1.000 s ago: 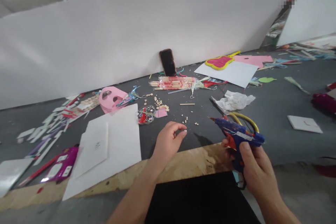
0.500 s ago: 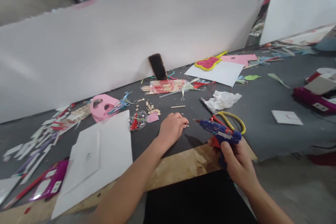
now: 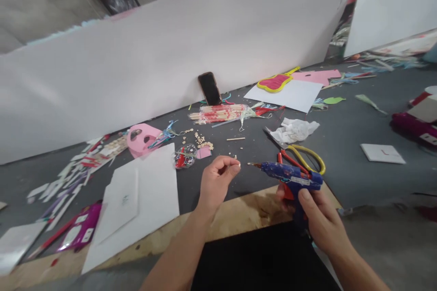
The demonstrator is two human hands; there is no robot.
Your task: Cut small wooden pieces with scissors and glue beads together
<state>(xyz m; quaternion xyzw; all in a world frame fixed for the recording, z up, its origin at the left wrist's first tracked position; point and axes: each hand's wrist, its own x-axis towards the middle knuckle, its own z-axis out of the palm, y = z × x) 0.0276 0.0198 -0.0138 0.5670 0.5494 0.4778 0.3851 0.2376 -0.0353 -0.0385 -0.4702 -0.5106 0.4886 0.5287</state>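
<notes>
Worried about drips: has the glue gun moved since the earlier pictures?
Yes, leftward: the glue gun now sits further left of the yellow-handled scissors, its nozzle closer to the left hand.

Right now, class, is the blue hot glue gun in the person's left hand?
No, the hot glue gun is gripped in the right hand.

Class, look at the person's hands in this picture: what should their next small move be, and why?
Probably bring the blue hot glue gun, held in the right hand, slightly closer to the small pale piece that the left hand seems to pinch. Its nozzle already points toward those fingertips, with only a short gap between them.
</notes>
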